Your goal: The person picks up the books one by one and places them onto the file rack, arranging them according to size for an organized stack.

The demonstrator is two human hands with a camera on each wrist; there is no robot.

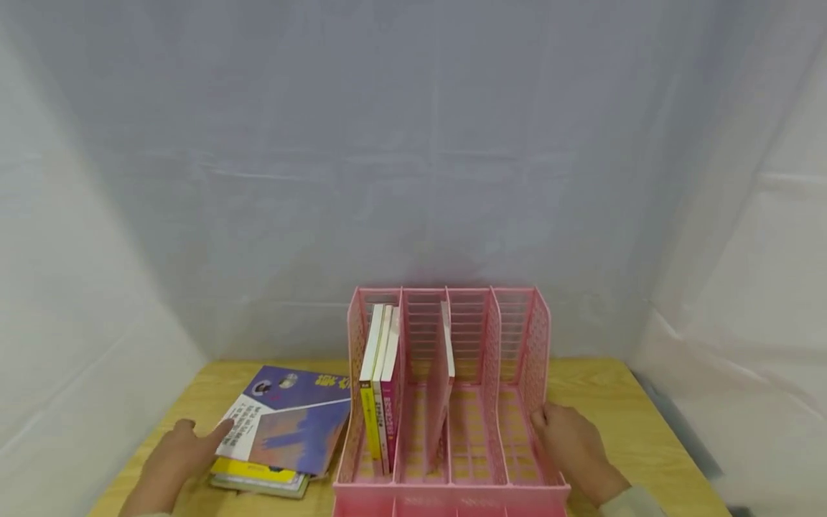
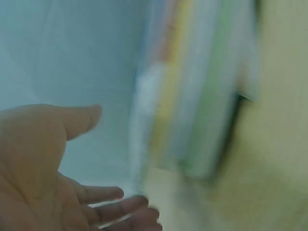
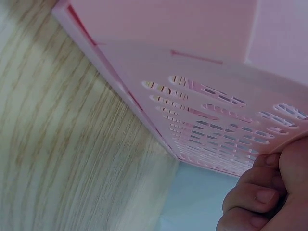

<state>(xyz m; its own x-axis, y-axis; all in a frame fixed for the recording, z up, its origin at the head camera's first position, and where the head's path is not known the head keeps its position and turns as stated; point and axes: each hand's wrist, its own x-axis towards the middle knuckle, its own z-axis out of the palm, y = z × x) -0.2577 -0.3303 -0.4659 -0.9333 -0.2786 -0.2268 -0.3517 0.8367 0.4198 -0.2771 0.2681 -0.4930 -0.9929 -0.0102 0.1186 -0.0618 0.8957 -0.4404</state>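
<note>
In the head view a pink file rack [image 1: 452,495] with upright dividers stands at the middle of the table. Several books [image 1: 381,388] stand in its leftmost compartment, and a thin pink book [image 1: 441,402] leans upright in the second. My right hand [image 1: 571,441] grips the front edge of the rack's right wall; its curled fingers show against the perforated side [image 3: 207,120] in the right wrist view. Left of the rack lies a stack of books, a purple and white one [image 1: 291,420] on top. My left hand [image 1: 177,459] is beside that stack, fingers spread, holding nothing.
Under the purple book a yellow book [image 1: 252,470] and a pale green-edged one [image 1: 258,488] stick out at the front. The wooden table [image 1: 601,395] is bordered by pale sheeting [image 1: 413,179] at the back and both sides.
</note>
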